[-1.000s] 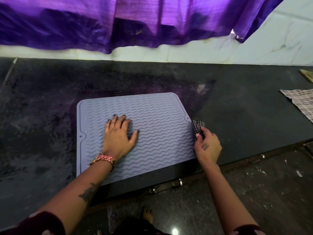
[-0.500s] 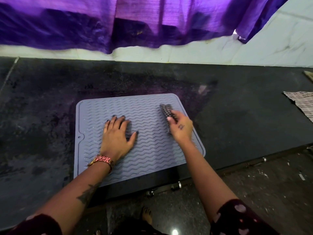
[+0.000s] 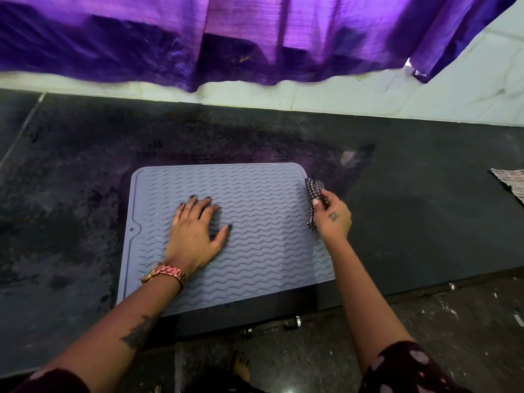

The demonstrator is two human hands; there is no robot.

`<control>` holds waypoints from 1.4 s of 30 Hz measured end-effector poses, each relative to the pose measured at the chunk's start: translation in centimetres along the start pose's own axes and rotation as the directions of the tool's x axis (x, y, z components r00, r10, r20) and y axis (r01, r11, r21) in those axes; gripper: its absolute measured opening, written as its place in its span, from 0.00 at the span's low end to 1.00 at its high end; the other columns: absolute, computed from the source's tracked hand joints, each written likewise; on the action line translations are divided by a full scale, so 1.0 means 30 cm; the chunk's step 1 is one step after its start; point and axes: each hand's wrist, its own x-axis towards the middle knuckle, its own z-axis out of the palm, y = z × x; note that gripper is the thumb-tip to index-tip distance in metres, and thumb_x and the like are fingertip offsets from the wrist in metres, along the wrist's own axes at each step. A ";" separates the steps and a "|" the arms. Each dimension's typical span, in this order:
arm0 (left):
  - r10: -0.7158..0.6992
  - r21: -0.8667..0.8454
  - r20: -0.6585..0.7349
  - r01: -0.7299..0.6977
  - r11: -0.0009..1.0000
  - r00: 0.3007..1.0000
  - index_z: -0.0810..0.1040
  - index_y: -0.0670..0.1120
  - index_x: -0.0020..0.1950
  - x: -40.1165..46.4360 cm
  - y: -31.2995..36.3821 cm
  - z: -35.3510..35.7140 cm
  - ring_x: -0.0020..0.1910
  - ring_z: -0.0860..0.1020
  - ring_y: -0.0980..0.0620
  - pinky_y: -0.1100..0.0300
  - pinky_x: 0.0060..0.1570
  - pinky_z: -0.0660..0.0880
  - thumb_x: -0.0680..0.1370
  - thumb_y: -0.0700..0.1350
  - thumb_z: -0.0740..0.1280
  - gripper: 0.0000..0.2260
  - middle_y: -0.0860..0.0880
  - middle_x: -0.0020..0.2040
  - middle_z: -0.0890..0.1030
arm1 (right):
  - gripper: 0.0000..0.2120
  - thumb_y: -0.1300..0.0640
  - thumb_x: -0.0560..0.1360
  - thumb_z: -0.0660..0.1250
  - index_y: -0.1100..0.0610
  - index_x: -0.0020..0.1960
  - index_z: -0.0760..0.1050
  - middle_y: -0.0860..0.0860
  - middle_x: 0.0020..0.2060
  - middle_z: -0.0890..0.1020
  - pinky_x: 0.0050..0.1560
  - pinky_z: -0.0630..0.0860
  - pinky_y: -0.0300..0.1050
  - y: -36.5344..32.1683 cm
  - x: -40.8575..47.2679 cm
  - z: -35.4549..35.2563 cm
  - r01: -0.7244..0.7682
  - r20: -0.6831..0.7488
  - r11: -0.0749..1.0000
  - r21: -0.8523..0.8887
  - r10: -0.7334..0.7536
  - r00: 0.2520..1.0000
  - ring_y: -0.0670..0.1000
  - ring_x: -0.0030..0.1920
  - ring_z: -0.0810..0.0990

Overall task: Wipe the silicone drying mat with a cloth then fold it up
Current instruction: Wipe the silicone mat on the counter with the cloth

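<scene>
Mat (image 3: 255, 222) lies flat on the dark stone surface (image 3: 425, 208), with its near edge close to the front of the surface. It is grey silicone, a rectangle with round corners, a raised rim and rows of small waves; a small hole sits in a notch on its left side. The left hand (image 3: 195, 236) covers part of the middle: the palm is down and the fingers (image 3: 198, 205) are spread a little, the thumb out to the right. A pink metal bracelet (image 3: 167, 275) is around that wrist.

The right hand (image 3: 333, 219) is at the right edge of the mat, and its fingers pinch a bunched checked cloth (image 3: 313, 202). Most of the cloth is hidden in the grip, so its full shape cannot be told. A second, pale checked cloth (image 3: 510, 182) is cut off by the right border, well apart from the fingers. A purple curtain (image 3: 255, 38) hangs beyond the fingers over white tiles.
</scene>
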 end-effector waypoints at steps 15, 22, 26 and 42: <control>-0.023 0.015 0.013 0.023 1.000 1.000 0.67 0.51 0.72 -0.005 -0.008 0.004 0.75 0.57 0.50 0.55 0.74 0.45 0.72 0.68 0.46 0.35 0.51 0.74 0.65 | 0.23 0.66 0.70 0.69 0.52 0.63 0.76 0.54 0.60 0.79 0.64 0.71 0.47 -0.073 0.106 0.012 0.045 0.154 0.960 0.277 -0.091 0.984 0.50 0.58 0.76; -0.044 0.005 0.001 0.044 0.999 0.999 0.67 0.51 0.72 -0.005 -0.011 0.013 0.75 0.57 0.51 0.55 0.74 0.46 0.71 0.70 0.45 0.37 0.52 0.74 0.65 | 0.22 0.61 0.73 0.63 0.49 0.65 0.73 0.56 0.62 0.73 0.59 0.70 0.46 -0.121 0.120 0.080 0.218 0.190 0.968 -0.121 -0.192 0.963 0.60 0.58 0.74; -0.051 0.019 0.003 0.051 0.999 0.999 0.66 0.51 0.72 -0.007 -0.013 0.013 0.75 0.57 0.52 0.56 0.74 0.47 0.71 0.70 0.45 0.36 0.52 0.74 0.65 | 0.22 0.65 0.71 0.67 0.48 0.61 0.77 0.50 0.60 0.78 0.58 0.69 0.37 -0.147 0.119 0.094 0.182 0.308 0.972 0.146 -0.219 0.926 0.52 0.57 0.77; -0.008 -0.097 -0.024 0.006 0.995 1.000 0.67 0.51 0.72 -0.029 -0.011 -0.018 0.74 0.59 0.50 0.58 0.73 0.45 0.76 0.62 0.59 0.27 0.52 0.74 0.65 | 0.27 0.63 0.71 0.65 0.51 0.69 0.69 0.52 0.63 0.77 0.57 0.71 0.40 -0.239 0.160 0.149 0.294 0.427 0.955 0.041 -0.282 0.859 0.52 0.60 0.76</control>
